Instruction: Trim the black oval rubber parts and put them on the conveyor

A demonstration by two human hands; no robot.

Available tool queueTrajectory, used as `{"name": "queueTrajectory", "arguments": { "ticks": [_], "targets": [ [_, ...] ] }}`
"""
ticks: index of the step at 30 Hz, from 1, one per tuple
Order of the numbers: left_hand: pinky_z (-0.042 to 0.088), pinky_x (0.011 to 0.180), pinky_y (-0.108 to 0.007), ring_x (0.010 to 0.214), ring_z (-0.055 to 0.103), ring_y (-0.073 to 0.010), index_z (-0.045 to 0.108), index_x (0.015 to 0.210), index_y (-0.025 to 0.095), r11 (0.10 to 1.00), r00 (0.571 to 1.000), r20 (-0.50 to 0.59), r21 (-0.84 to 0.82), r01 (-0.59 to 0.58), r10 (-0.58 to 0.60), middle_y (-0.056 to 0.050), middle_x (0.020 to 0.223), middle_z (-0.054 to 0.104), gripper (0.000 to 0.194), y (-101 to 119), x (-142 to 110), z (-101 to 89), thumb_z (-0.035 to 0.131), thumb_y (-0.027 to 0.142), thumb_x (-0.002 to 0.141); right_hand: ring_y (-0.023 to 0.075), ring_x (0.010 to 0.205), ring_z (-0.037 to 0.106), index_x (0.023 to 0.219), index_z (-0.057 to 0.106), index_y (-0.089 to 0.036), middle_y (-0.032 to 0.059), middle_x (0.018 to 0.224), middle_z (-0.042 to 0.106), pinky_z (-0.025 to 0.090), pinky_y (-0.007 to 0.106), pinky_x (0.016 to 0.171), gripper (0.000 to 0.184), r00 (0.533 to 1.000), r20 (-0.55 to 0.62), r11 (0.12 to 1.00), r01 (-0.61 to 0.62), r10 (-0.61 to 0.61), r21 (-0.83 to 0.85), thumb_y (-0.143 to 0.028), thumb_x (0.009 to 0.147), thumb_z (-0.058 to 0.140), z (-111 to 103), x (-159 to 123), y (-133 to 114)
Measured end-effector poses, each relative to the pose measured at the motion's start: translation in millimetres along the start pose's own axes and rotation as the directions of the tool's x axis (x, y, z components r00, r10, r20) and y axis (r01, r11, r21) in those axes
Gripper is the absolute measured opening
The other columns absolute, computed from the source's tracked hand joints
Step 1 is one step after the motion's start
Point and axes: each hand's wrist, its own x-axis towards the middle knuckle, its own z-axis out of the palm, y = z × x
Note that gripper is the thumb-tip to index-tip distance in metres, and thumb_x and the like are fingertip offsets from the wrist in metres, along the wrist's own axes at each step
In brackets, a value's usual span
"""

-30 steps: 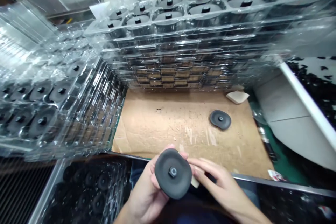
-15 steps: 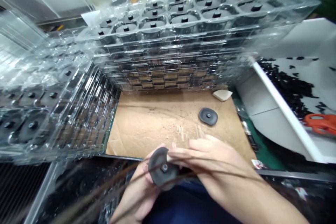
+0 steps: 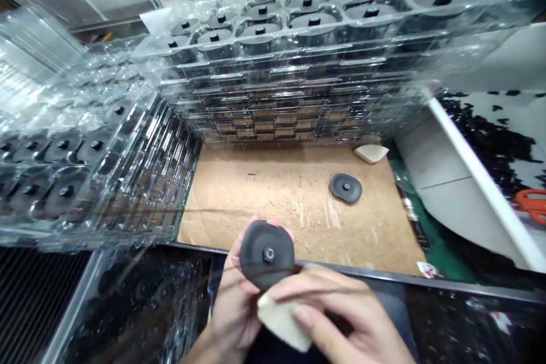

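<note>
Disc [image 3: 255, 251] sits gripped in curled left hand [image 3: 237, 291].

Left hand [image 3: 236, 290] holds 1 dark disc [image 3: 265, 255], right hand [image 3: 336, 306] 1 cream pad [image 3: 282, 324].

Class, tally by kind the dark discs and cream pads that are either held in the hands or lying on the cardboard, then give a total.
Dark discs: 2 (one in the left hand, one on the cardboard)
Cream pads: 2 (one in the right hand, one on the cardboard)
Total: 4
</note>
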Motion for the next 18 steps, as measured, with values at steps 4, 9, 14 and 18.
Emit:
{"name": "queueTrajectory", "arguments": {
  "ticks": [4, 9, 14, 18],
  "targets": [
    [0.048, 0.085, -0.027, 0.095, 0.063, -0.022, 0.066, 0.098, 0.028, 0.998, 0.998, -0.017, -0.002, -0.063, 0.063, 0.0, 0.099, 0.07, 0.05, 5, -1, 7.9, 0.078, 0.011, 0.052, 0.0123, 0.071, 0.066, 0.094, 0.062, -0.031, -0.0047, 0.086, 0.069, 0.053, 0.016, 0.058, 0.019, 0.953, -0.236, 0.98, -0.197, 0.19, -0.006, -0.02, 0.084, 0.051, -17, 1, 10],
    [0.05, 0.081, -0.024, 0.093, 0.064, -0.0207, 0.067, 0.097, 0.029, 0.997, 0.997, -0.005, -0.017, -0.071, 0.071, 0.0, 0.099, 0.071, 0.052, 1, -1, 6.7, 0.081, 0.015, 0.048, 0.0174, 0.078, 0.063, 0.103, 0.06, -0.025, 0.0025, 0.092, 0.068, 0.051, 0.027, 0.068, 0.022, 0.967, -0.255, 0.957, -0.073, 0.0, -0.28, -0.017, 0.085, 0.05, -15, 12, 2],
    [0.051, 0.079, -0.022, 0.093, 0.063, -0.0196, 0.067, 0.098, 0.026, 0.998, 0.998, -0.048, 0.029, -0.047, 0.049, -0.001, 0.101, 0.07, 0.051, -1, -1, 2.4, 0.078, 0.012, 0.051, 0.0138, 0.06, 0.059, 0.097, 0.062, -0.018, 0.0015, 0.072, 0.065, 0.048, 0.027, 0.06, 0.022, 0.997, 0.002, 0.946, 0.069, -0.072, -0.318, -0.012, 0.085, 0.045, -5, 26, -2],
    [0.051, 0.077, -0.02, 0.089, 0.065, -0.0169, 0.067, 0.096, 0.027, 0.997, 0.99, -0.127, 0.052, -0.056, 0.062, 0.0, 0.098, 0.071, 0.05, -2, 3, 2.7, 0.078, 0.009, 0.051, 0.0149, 0.06, 0.058, 0.101, 0.063, -0.017, 0.0024, 0.071, 0.064, 0.048, 0.028, 0.06, 0.025, 0.997, -0.054, 0.929, 0.038, -0.062, -0.368, -0.013, 0.085, 0.044, -4, 22, 2]
  ]
}}
